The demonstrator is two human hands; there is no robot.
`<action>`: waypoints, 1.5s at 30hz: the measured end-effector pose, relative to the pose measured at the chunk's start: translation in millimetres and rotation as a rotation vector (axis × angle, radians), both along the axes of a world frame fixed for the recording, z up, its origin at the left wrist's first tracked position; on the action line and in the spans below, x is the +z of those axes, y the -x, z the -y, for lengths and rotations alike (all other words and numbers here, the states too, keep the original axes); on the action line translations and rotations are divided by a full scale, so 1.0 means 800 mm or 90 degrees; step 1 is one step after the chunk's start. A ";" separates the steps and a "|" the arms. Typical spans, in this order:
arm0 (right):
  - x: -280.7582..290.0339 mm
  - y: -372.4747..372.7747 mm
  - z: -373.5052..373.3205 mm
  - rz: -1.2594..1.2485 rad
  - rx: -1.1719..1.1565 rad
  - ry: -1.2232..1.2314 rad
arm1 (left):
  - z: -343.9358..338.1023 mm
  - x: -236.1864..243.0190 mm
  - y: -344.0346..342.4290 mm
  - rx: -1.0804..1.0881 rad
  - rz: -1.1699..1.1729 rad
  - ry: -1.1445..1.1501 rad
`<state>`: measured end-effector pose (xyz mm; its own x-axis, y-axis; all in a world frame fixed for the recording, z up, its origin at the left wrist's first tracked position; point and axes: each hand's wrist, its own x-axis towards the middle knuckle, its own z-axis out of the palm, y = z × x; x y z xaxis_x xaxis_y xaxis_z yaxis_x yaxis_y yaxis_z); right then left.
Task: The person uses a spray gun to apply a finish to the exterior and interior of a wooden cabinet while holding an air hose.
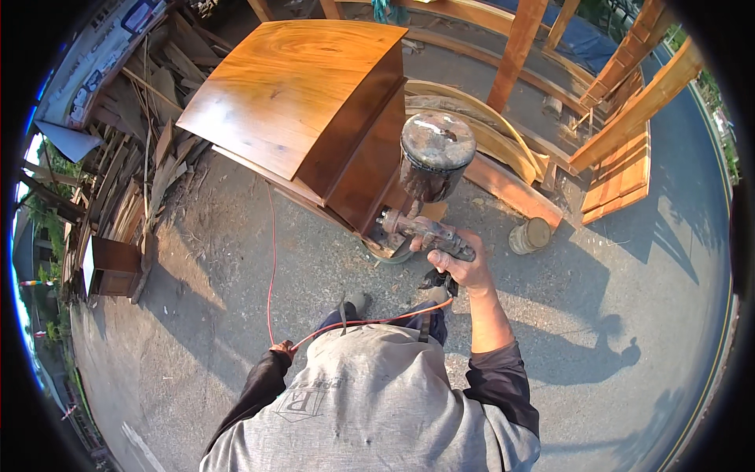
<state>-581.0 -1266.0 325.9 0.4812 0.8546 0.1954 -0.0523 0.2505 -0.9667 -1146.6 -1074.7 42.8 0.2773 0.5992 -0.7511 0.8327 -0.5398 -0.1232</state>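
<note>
My right hand [465, 263] is wrapped round the grip of a spray gun [429, 234], whose paint-stained cup [437, 153] sits on top. The gun's nozzle end points left, towards the lower side of a glossy brown wooden cabinet [295, 86]. From the grip an orange-red air hose [370, 321] runs across my waist to my left hand [283, 348]. That hand is low at my left side, closed on the hose, and the hose continues up towards the cabinet. A round container's rim shows partly under the cabinet's near corner.
On the left lies a heap of scrap wood [161, 157], with a small wooden box [112, 267] beside it. A stained can [529, 236] stands on the ground at right. Beyond it are upright timbers [519, 51], long boards and a wooden panel [620, 177] at the road's edge.
</note>
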 end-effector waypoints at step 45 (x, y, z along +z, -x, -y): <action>0.036 -0.142 -0.029 0.210 0.257 0.046 | 0.097 0.038 -0.184 0.138 0.041 -0.080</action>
